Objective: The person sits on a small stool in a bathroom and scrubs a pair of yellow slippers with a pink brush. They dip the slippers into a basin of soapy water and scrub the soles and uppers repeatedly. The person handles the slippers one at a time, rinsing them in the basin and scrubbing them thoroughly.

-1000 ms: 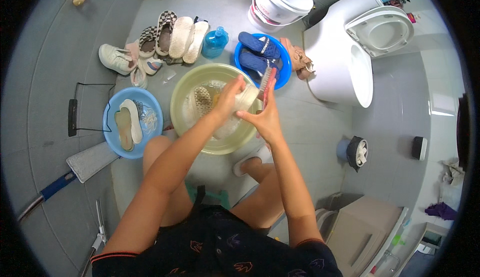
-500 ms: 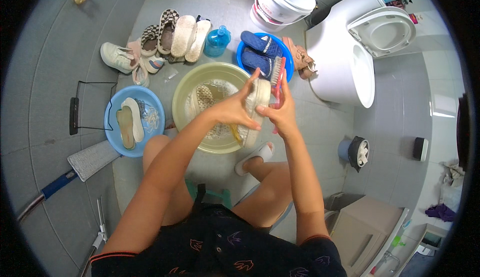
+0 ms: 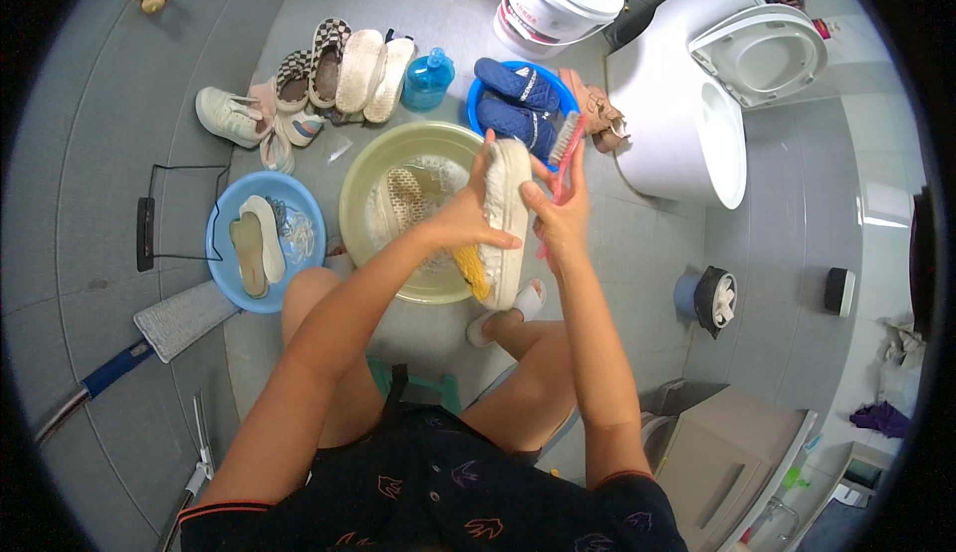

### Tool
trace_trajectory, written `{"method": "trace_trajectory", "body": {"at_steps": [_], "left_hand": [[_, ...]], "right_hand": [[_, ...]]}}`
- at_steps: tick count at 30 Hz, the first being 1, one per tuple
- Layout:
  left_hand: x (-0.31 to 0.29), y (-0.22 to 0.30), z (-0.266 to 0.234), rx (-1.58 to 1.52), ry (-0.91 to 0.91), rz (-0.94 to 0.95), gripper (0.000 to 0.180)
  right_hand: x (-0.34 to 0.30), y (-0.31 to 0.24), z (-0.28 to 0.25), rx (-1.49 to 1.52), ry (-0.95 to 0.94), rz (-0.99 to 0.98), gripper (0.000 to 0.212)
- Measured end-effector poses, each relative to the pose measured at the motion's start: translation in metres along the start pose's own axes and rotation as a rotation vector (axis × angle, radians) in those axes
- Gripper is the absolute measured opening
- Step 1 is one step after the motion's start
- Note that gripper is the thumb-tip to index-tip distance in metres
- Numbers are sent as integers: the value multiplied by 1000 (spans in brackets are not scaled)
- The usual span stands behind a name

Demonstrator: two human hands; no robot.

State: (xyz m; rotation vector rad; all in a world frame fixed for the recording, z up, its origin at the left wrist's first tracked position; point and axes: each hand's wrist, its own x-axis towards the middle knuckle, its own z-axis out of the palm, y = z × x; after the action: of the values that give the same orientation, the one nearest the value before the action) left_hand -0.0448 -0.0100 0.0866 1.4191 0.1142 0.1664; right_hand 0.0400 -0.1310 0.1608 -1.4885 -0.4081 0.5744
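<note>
A white shoe (image 3: 511,216), with a yellow fuzzy part (image 3: 470,269) at its near left side, is held up over the right rim of an olive-green basin (image 3: 351,179). My left hand (image 3: 466,218) is closed around it from the left. My right hand (image 3: 564,220) grips a pinkish-red scrub brush (image 3: 568,142), bristles up at the far end, while its thumb presses the shoe's right side. In the basin's foamy water lies another pale shoe with a dotted pattern (image 3: 404,200).
At left, a light-blue basin (image 3: 221,194) holds insoles and white laces. Several shoes (image 3: 360,69) and a blue bottle (image 3: 428,82) stand beyond. A blue basin with slippers (image 3: 518,84), a white bucket (image 3: 558,4) and a toilet (image 3: 667,114) are at far right. A mop (image 3: 184,318) leans left.
Both hands have turned the shoe, so more of its long side shows and its near end sits lower. The brush has shifted right, tilting away from the shoe.
</note>
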Motion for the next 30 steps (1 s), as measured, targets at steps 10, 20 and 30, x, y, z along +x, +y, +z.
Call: {"method": "trace_trajectory", "body": {"at_steps": [10,20,30], "left_hand": [[11,4,-15,-150,127,84,137],[11,12,-18,-70,177,201,111],[13,-7,-28,-365,378,3,45]], "right_hand": [[-71,-15,-21,-1200,-210,-281,65],[-10,-46,21,-1232,-108,-151,56],[-20,-47,3,-806,-174,-47,51]]}}
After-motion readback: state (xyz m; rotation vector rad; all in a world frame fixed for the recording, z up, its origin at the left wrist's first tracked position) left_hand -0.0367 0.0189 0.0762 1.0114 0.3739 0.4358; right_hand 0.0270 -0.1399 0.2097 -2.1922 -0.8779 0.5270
